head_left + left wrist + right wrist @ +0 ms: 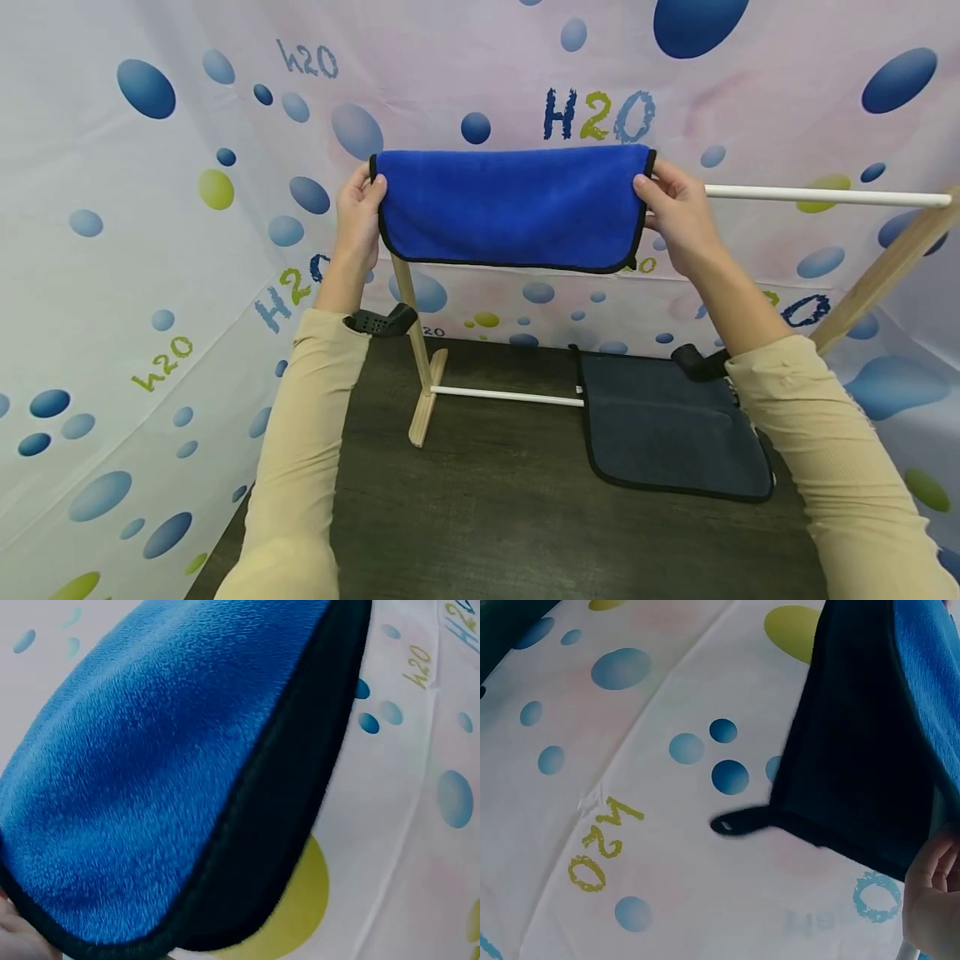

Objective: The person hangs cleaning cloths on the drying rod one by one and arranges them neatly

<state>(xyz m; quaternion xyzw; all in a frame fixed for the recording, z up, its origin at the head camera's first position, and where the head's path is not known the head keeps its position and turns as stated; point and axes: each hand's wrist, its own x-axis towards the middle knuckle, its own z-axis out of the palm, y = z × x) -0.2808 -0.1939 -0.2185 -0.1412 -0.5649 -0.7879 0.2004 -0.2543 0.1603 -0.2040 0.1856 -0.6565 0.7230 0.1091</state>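
Beige sleeves (pixel 307 433) come up from below both grips, with a black wrist mount (pixel 382 321) just below the left one; the left grip (pixel 358 212) pinches the left edge of a blue cloth (pixel 513 208), thumb in front; the right grip (pixel 682 217) pinches its right edge the same way, so the cloth spans between the two, plush side facing the wearer and black trim along its lower edge; whether it rests on the rail behind cannot be told.

The left wrist view shows a dark layer (pixel 281 802) behind the blue one, apart from it at the side; the right wrist view adds a small black loop (pixel 739 822) at a corner of that layer, while the head view hides most of this.

Right of the right grip runs a white upper rail (pixel 825 197) to a wooden leg (pixel 885 271); below the left grip stand a wooden post (pixel 408 308) and a white lower rail (pixel 510 396); below the right grip, a dark grey cloth (pixel 667 433) covers part of that lower rail; beneath lies a dark floor (pixel 487 508); beyond both grips, a white wall sheet (pixel 247 208) carries blue and green spots and "H2O" lettering.
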